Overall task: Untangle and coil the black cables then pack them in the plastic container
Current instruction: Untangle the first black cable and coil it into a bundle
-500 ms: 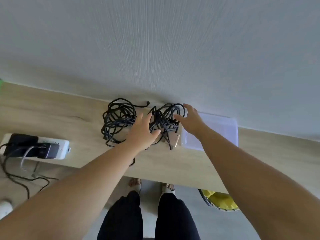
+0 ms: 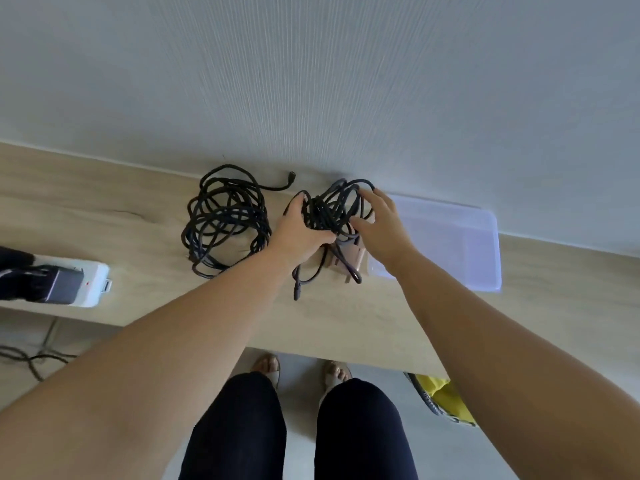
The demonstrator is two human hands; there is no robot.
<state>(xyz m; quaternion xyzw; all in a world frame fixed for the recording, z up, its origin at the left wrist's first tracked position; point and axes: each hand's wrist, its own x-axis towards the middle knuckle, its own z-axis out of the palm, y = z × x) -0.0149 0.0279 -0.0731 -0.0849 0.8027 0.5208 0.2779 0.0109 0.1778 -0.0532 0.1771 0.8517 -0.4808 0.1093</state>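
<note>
two tangled bundles of black cable lie on one counter [image 2: 104,209] — the left bundle [image 2: 227,216] alone, the right bundle [image 2: 332,209] gripped by two hands, the left hand [image 2: 298,230] and the right hand [image 2: 384,230]. one clear plastic container [image 2: 478,258] sits at the far right. one white power strip [image 2: 91,282] is at the near left, with at least one dark adapter [image 2: 62,287] plugged in. one pinkish-tan object [image 2: 349,259] shows under the right bundle — its kind cannot be told. one yellow item [image 2: 443,393] shows below the counter's near edge.
</note>
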